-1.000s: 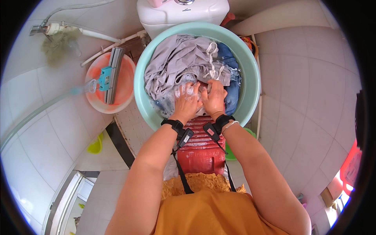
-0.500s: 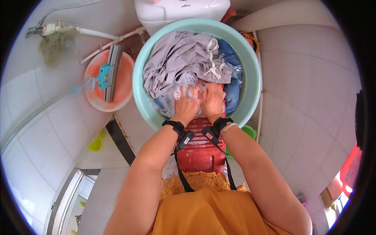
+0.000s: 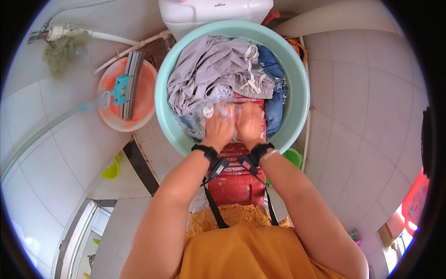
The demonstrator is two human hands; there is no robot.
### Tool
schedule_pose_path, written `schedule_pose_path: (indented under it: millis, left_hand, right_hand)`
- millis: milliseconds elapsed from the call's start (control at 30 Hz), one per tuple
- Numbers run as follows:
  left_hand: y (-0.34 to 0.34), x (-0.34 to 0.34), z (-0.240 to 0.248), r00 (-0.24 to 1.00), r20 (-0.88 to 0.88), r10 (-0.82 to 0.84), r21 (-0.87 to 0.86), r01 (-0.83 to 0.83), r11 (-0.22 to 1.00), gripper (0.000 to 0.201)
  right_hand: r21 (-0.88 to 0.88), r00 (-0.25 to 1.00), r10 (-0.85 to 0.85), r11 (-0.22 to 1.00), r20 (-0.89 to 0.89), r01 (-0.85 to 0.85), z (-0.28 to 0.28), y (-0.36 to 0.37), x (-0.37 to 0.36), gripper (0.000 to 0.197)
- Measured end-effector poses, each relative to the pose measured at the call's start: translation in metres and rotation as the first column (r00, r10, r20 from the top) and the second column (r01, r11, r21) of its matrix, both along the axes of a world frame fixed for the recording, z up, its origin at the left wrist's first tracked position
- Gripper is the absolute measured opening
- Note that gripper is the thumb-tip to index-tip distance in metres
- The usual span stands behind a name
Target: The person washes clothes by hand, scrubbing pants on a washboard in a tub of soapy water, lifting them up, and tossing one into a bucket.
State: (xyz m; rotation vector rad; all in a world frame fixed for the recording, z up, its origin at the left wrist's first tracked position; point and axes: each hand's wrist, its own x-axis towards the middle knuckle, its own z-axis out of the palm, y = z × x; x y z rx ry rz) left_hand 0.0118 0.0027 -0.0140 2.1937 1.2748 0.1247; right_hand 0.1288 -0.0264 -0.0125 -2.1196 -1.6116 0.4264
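A red ridged washboard (image 3: pixel 237 189) slopes from my lap into a pale green basin (image 3: pixel 163 88). Over its upper part, my left hand (image 3: pixel 219 124) and my right hand (image 3: pixel 250 122) are side by side with fingers curled closed. Between and around them is a wet, foamy, whitish bit, perhaps cloth; suds and fingers hide what it is. Grey trousers (image 3: pixel 209 65) with a white drawstring (image 3: pixel 252 60) lie heaped just beyond my hands. Blue jeans (image 3: pixel 275 114) sit along the basin's right side. Soap suds (image 3: pixel 197 123) float near my left hand.
A white appliance or tank (image 3: pixel 216 14) stands behind the basin. To the left, a pinkish-orange tub (image 3: pixel 104 122) holds a mop (image 3: pixel 132 86) with a turquoise clamp. A green container (image 3: pixel 292 158) is partly hidden by my right forearm. Tiled walls rise on both sides.
Both hands have drawn slightly back toward me along the washboard, the right one more plainly. More of the red board shows beyond them. The trousers and jeans stay in place.
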Motion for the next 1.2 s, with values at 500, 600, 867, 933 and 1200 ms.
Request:
schedule_pose_path:
  millis: [500,600,867,933,1200]
  left_hand:
    - [-0.032,-0.033,-0.004,0.991,0.055,-0.12,0.117,0.113,0.987,0.033]
    - [-0.004,-0.021,0.006,0.992,0.123,-0.011,-0.058,0.018,0.998,0.038]
    - [-0.094,-0.051,0.054,0.956,0.293,-0.016,-0.054,0.033,0.998,0.027]
    - [-0.098,-0.055,0.018,0.957,0.275,-0.093,0.104,0.067,0.992,0.024]
    - [0.004,-0.015,0.014,0.997,-0.018,0.078,-0.378,-0.078,0.922,0.036]
  right_hand:
    - [-0.131,0.999,0.02,0.991,0.03,-0.016,0.014,-0.024,-0.016,0.02]
    - [-0.121,1.0,-0.016,0.993,-0.001,0.016,0.004,-0.002,-0.007,0.018]
    - [-0.034,0.975,0.117,0.991,-0.187,-0.126,0.061,-0.101,-0.024,0.019]
    - [-0.032,0.989,0.129,0.991,-0.073,-0.132,0.051,-0.095,-0.033,0.02]
    - [-0.06,0.996,-0.017,0.998,-0.091,0.011,0.011,-0.012,-0.003,0.013]
